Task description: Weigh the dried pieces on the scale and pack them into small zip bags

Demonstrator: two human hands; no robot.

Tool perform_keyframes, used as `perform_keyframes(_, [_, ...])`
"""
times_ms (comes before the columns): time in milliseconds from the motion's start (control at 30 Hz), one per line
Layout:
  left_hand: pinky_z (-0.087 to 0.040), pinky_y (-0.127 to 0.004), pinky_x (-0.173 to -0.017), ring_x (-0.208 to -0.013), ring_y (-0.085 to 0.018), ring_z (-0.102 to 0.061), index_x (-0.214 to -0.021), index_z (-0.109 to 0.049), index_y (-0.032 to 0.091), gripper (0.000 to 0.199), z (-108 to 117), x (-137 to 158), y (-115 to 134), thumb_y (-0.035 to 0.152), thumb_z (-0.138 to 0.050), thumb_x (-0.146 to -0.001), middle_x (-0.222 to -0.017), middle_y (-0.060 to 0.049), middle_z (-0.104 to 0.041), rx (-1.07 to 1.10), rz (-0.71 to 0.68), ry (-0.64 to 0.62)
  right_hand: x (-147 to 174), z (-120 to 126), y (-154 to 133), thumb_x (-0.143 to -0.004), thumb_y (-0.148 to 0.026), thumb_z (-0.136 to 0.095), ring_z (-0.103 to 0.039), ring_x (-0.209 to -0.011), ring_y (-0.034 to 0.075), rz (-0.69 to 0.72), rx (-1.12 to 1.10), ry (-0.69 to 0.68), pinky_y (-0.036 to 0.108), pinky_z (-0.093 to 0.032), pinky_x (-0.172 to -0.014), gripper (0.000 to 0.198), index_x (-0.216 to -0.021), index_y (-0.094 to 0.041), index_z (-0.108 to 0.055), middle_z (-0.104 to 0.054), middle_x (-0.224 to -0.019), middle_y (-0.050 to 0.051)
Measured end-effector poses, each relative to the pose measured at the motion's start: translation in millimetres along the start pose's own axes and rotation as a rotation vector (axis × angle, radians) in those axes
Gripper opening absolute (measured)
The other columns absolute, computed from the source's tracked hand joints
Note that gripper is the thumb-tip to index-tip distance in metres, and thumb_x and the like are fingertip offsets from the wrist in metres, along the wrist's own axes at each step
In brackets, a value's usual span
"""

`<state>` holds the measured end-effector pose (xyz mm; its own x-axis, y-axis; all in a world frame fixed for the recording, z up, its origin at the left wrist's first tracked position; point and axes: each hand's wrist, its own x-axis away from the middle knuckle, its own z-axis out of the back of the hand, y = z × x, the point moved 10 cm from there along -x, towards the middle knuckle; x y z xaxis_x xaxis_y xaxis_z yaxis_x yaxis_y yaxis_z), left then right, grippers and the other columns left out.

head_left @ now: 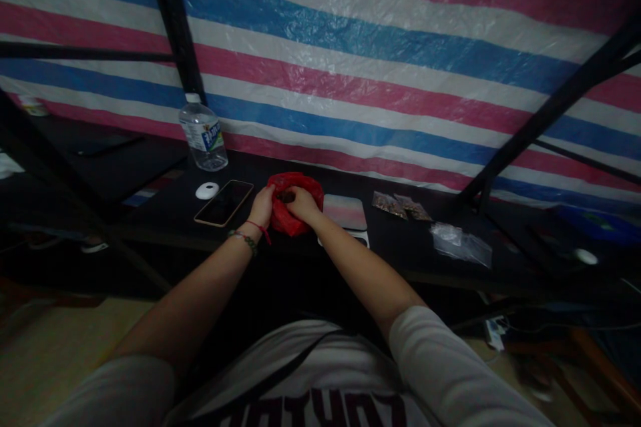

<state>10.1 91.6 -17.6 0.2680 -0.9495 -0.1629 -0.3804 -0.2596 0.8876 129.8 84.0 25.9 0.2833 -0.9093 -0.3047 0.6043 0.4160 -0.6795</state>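
Note:
A red plastic bag point(295, 187) sits on the dark table point(400, 240) in front of me. My left hand point(261, 203) grips the bag's left side; a red string and a bead bracelet circle that wrist. My right hand point(302, 203) holds the bag's mouth from the right, fingers tucked at its opening. What is inside the bag is hidden.
A phone point(224, 202) lies left of the bag, with a small white round object point(207, 190) and a water bottle point(203, 135) beyond it. A pastel pad point(344, 211), small packets point(400, 207) and clear plastic bags point(461, 243) lie to the right. A striped tarp point(380, 60) hangs behind.

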Motion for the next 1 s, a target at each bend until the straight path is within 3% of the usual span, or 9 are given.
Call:
perform_keyframes(167, [-0.046,-0.033,-0.079,-0.083,-0.022,-0.062,-0.077,-0.065,0.014,0.031,1,2,4,0.043,-0.064,-0.07,-0.08,-0.007,-0.068,-0.026,-0.018,-0.002,-1,1,7,-0.071,-0.015,-0.062,-0.066,-0.086,0.02,-0.078,-0.037,0.041,0.029,-0.051,-0.08,0.019,-0.089,-0.016,-0.068,-0.071,-0.092,0.008])
perform_keyframes(367, [-0.046,-0.034,-0.081,-0.085,-0.022,-0.063,-0.079,-0.067,0.014,0.03,0,3,3,0.043,-0.064,-0.07,-0.081,-0.007,-0.069,-0.025,-0.006,-0.01,-3,-4,8,-0.065,-0.005,-0.061,-0.065,-0.09,0.017,-0.066,-0.106,0.003,0.028,-0.05,-0.085,0.035,-0.098,-0.017,-0.066,-0.07,-0.097,0.004])
perform_keyframes(500, [-0.047,-0.034,-0.082,-0.086,-0.022,-0.063,-0.081,-0.067,0.014,0.031,2,2,1,0.043,-0.063,-0.072,-0.081,-0.007,-0.069,0.012,0.003,0.0,-1,-1,10,-0.067,-0.009,-0.063,-0.064,-0.092,0.016,-0.077,-0.148,0.056,0.029,-0.049,-0.087,0.034,-0.099,-0.017,-0.064,-0.069,-0.101,0.005])
perform_keyframes(667, [-0.048,-0.034,-0.083,-0.086,-0.022,-0.064,-0.084,-0.066,0.015,0.03,3,0,-3,0.042,-0.061,-0.073,-0.08,-0.006,-0.069,0.111,0.057,0.024,1,-3,4,-0.068,-0.008,-0.063,-0.064,-0.093,0.015,-0.01,-0.219,0.012,0.027,-0.048,-0.088,0.035,-0.101,-0.017,-0.062,-0.068,-0.102,0.004])
perform_keyframes(833, [-0.048,-0.035,-0.083,-0.086,-0.022,-0.064,-0.086,-0.064,0.013,0.031,-2,1,-9,0.042,-0.058,-0.074,-0.081,-0.006,-0.069,0.174,0.133,-0.006,5,10,6,-0.067,-0.011,-0.067,-0.064,-0.093,0.014,-0.045,-0.239,0.025,0.028,-0.048,-0.088,0.036,-0.102,-0.017,-0.06,-0.067,-0.102,0.003])
perform_keyframes(1000, [-0.047,-0.034,-0.084,-0.089,-0.023,-0.063,-0.084,-0.065,0.013,0.031,1,0,-3,0.042,-0.06,-0.074,-0.083,-0.007,-0.069,0.083,0.046,0.006,8,22,7,-0.065,-0.017,-0.071,-0.064,-0.09,0.015,-0.04,-0.12,0.025,0.029,-0.048,-0.086,0.036,-0.101,-0.018,-0.062,-0.068,-0.098,0.002])
